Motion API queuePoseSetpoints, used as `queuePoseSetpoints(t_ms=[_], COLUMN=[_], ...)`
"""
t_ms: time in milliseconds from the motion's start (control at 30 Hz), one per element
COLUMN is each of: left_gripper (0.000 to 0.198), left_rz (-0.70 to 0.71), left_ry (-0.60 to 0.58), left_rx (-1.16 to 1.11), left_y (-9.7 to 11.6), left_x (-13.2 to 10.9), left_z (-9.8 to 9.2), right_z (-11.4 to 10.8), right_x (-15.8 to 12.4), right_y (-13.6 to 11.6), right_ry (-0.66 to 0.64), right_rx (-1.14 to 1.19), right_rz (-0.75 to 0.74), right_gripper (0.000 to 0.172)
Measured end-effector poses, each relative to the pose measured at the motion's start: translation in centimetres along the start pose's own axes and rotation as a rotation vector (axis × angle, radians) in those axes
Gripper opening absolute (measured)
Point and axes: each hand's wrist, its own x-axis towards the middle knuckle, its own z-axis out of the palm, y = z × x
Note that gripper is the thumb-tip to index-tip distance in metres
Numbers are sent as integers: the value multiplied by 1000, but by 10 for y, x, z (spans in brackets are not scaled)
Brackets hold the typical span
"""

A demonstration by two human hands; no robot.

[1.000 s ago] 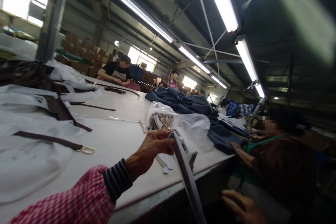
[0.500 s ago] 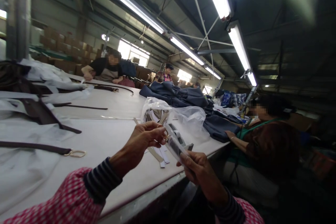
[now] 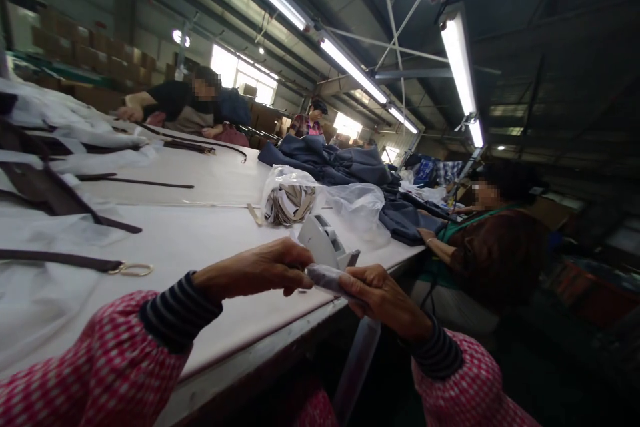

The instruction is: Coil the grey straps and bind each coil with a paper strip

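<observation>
My right hand (image 3: pixel 385 297) is closed around a strap wrapped in cloudy plastic (image 3: pixel 327 278), just over the table's front edge. More of this wrapped length (image 3: pixel 357 360) hangs below the hand. My left hand (image 3: pixel 265 270) pinches the near end of the wrapping, its fingertips touching it from the left. Those fingers hide the strap's end and any metal fitting there. Right behind the hands stands a pale grey tape dispenser (image 3: pixel 320 240), partly covered by them.
A clear bag (image 3: pixel 290 193) of coiled strips sits behind the dispenser, beside dark blue fabric (image 3: pixel 340 163). Dark straps (image 3: pixel 60 258), one with a gold ring, lie on plastic at left. A co-worker (image 3: pixel 490 247) sits close on the right; others work across the table (image 3: pixel 200 320).
My left hand has turned palm-down and moved lower, covering the gold fitting it pinched before. The wrapped strap now lies flatter between my hands. The view has shifted slightly.
</observation>
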Motion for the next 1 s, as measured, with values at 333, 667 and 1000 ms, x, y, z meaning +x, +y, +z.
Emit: queuePoseSetpoints(t_ms=[333,667,1000], left_gripper=[35,36,32], left_rz=[-50,-12,-107], left_ry=[-16,-53,-42], left_rx=[-42,56,-259], left_y=[-8,-8,-18], left_x=[7,4,8], left_z=[14,0,32], right_z=[9,2,-3], right_x=[7,-2,2], right_y=[-7,-1,-15], right_ry=[-13,63,-74], right_rx=[35,-214,-113], right_rz=[-60,-92,-105], right_gripper=[52,55,38])
